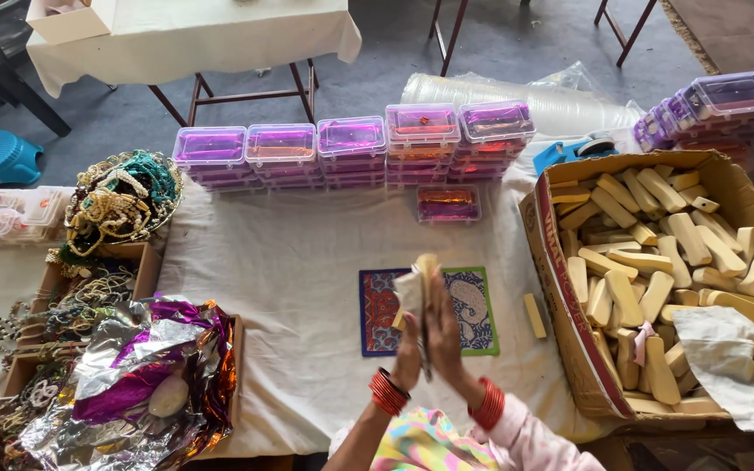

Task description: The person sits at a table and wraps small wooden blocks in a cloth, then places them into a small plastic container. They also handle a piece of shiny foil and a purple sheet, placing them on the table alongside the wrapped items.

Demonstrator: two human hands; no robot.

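- Two hands met palm to palm over the middle of the table: our left hand [408, 353] and right hand [443, 336] pressed a pale wooden block [428, 264] and a scrap of white cloth [410, 290] between them.
- Each grip was flat rather than curled, the fingers stretched along the block, so it was held by squeeze alone; its top end stuck up above the fingertips.
- The block hung just above a patterned mat [473, 307] on the white tablecloth [290, 262], with one loose wooden block [534, 315] lying just beside the mat.
- We judged the block could slip out downward, since nothing hooked under it and the cloth made the palms slick.
- A cardboard box [560, 288] full of similar blocks stood to our right; a stray elbow could have knocked its torn front wall.
- Stacked clear plastic boxes [353, 148] with purple linings ran along the far edge, well apart from the hands.
- To our left, crumpled foil [146, 375] and bead necklaces [119, 196] sat in trays, near enough for a sleeve to snag.
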